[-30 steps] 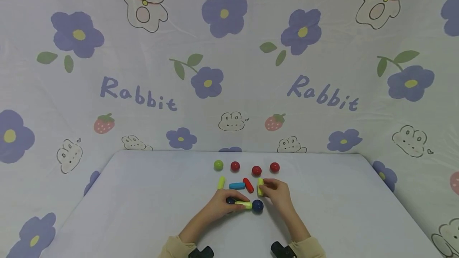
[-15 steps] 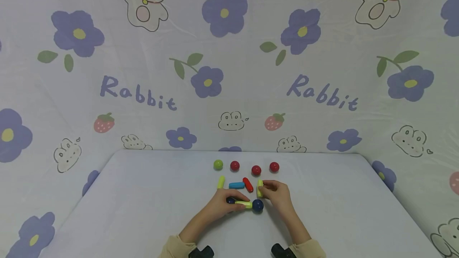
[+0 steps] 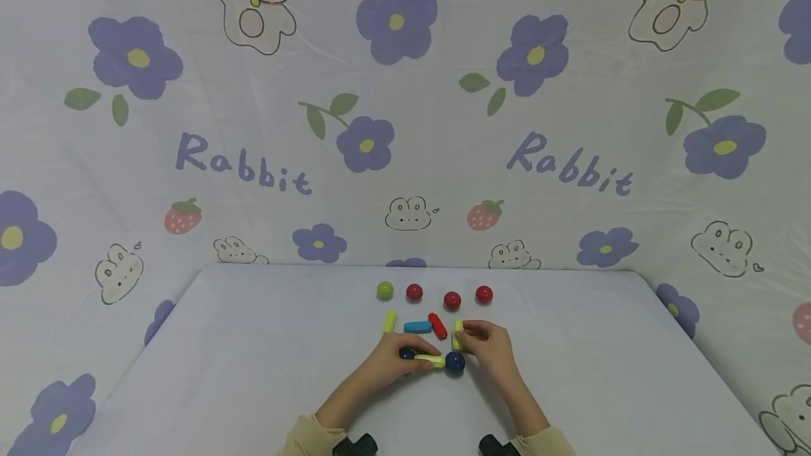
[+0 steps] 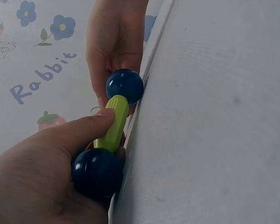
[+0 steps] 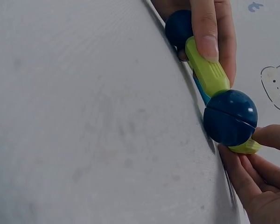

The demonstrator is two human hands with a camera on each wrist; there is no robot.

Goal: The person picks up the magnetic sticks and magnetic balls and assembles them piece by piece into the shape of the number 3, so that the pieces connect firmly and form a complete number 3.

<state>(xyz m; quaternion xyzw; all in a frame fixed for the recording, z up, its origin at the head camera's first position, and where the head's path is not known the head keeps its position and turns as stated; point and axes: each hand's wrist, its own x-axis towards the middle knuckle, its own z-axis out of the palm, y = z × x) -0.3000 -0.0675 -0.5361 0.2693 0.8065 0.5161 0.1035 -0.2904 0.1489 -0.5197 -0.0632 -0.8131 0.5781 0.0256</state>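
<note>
My left hand (image 3: 388,359) pinches a yellow-green stick (image 4: 112,130) between thumb and fingers. At each end of that stick sits a dark blue ball; the right ball (image 3: 455,362) is in plain sight, the left ball (image 3: 407,354) is partly covered by the hand. A second yellow-green stick (image 3: 457,335) is pinched by my right hand (image 3: 494,345), pointing away from me just behind the right ball. In the right wrist view its end (image 5: 246,147) shows behind the ball; whether they touch I cannot tell.
A blue stick (image 3: 417,327), a red stick (image 3: 438,326) and another yellow-green stick (image 3: 389,321) lie beyond the hands. Farther back, a green ball (image 3: 384,290) and red balls (image 3: 415,293) form a loose row on the white table (image 3: 253,357). A patterned cloth hangs behind.
My right hand has drawn its yellow-green stick slightly toward me and left, closer to the right blue ball. The left hand keeps its hold in place.
</note>
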